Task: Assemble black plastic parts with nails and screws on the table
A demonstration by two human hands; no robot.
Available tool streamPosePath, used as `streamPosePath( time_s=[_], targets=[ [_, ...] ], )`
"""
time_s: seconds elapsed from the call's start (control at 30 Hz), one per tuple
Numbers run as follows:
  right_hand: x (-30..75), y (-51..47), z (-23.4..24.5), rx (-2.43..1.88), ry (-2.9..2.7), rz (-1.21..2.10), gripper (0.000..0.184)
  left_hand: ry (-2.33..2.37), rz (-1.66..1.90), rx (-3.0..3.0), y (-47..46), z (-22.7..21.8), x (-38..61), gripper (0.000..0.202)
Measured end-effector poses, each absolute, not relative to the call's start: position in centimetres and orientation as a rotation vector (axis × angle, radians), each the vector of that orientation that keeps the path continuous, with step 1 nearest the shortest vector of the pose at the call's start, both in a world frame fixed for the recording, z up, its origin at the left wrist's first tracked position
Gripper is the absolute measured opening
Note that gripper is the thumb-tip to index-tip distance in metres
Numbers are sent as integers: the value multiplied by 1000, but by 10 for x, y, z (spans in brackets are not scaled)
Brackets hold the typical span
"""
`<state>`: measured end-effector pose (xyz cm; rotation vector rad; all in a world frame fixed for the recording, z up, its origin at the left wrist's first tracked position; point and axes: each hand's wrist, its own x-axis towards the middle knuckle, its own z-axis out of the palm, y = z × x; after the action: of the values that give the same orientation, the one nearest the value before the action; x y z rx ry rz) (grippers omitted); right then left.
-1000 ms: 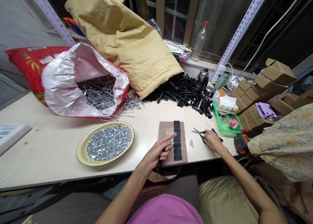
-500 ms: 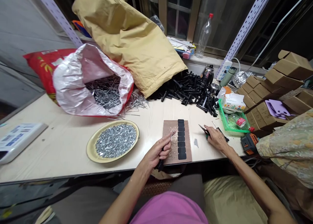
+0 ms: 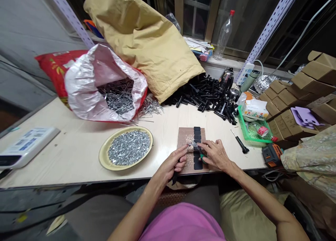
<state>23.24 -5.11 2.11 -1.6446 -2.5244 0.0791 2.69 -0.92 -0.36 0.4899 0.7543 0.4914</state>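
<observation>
My left hand (image 3: pixel 174 164) is closed around a black plastic piece (image 3: pixel 175 178) with a thin metal rod (image 3: pixel 188 147) reaching up past the fingertips. Opposite it, my right hand (image 3: pixel 215 155) grips pliers (image 3: pixel 203 157) with green-and-black handles; their pale metal jaws are at the rod's tip. Whether the jaws touch the rod is too small to tell. Beneath both hands lies a brown board (image 3: pixel 183 133) sprinkled with small pale bits and bearing a column of black pads (image 3: pixel 197 137). A similar black piece with a rod (image 3: pixel 241 144) lies to the right.
A yellow dish (image 3: pixel 103 158) of small metal parts stands left. Behind it, a red-and-white sack (image 3: pixel 76 90) holds metal rods. Black plastic pieces (image 3: pixel 210 94) spill from a tan sack (image 3: pixel 157 48). At right are a green basket (image 3: pixel 245 134), cardboard boxes (image 3: pixel 287 127) and an orange-black device (image 3: pixel 272 155).
My right hand has moved left with the pliers, from the bare tabletop to the rod tip over the board. My left hand keeps its hold. The view has shifted slightly.
</observation>
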Motion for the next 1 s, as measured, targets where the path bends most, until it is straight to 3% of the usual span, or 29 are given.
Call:
streamPosePath(
  time_s=[0.27,0.63,0.83,1.0],
  targets=[
    [228,-53,20,-1670,-2499,254,49,761,482,503,-9,-2,27,58],
    [224,-45,7,-1629,-2007,969,36,812,458,427,-7,-5,31,55],
    [215,-48,26,-2082,-2190,693,47,912,484,416,-6,-4,32,53],
    [214,-43,38,-2179,-2329,604,48,925,525,408,-7,-5,29,53]
  ],
)
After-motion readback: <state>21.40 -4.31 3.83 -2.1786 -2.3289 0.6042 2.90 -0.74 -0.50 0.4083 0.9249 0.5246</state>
